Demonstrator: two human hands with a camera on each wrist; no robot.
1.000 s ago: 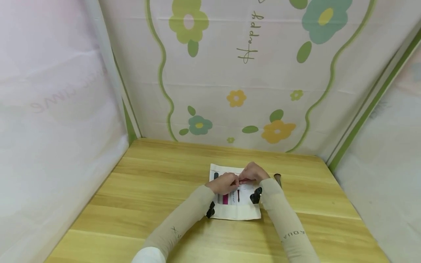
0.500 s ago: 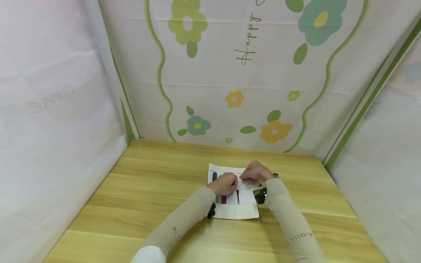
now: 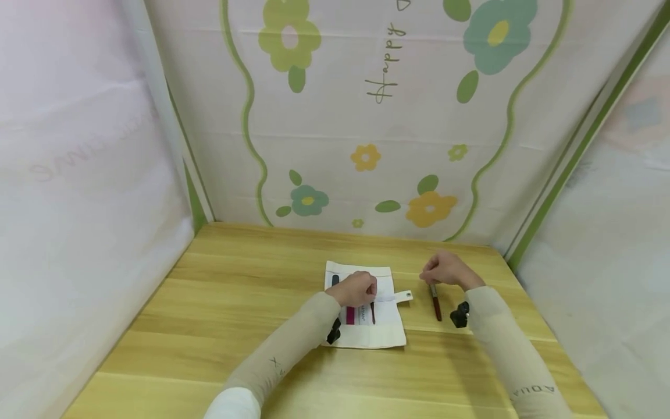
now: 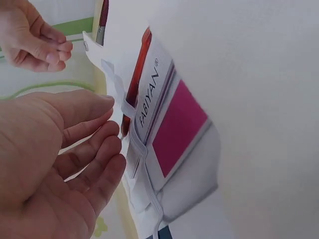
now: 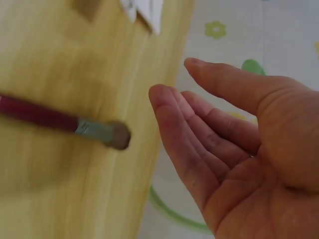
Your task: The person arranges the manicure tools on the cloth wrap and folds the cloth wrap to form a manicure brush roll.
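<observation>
I see the right hand (image 3: pixel 447 269) parted beside the pouch (image 3: pixel 386 314), likely for the brush (image 3: pixel 436 302), and the left hand (image 3: pixel 357 289), grip unclear.

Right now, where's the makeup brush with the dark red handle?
In the head view, the makeup brush lies on the wooden table, right of the snap tab on the white pouch, bristle end nearest the right hand.

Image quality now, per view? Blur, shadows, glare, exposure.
Head: mostly even light, soft shadow on the table beside the right sleeve, pale sheen in front of the pouch; left wrist: dim and greyish, though the lettering on the pouch is legible; right wrist: brush blurred, motion or focus unclear, right hand crisper, soft shadows around the brush.
</observation>
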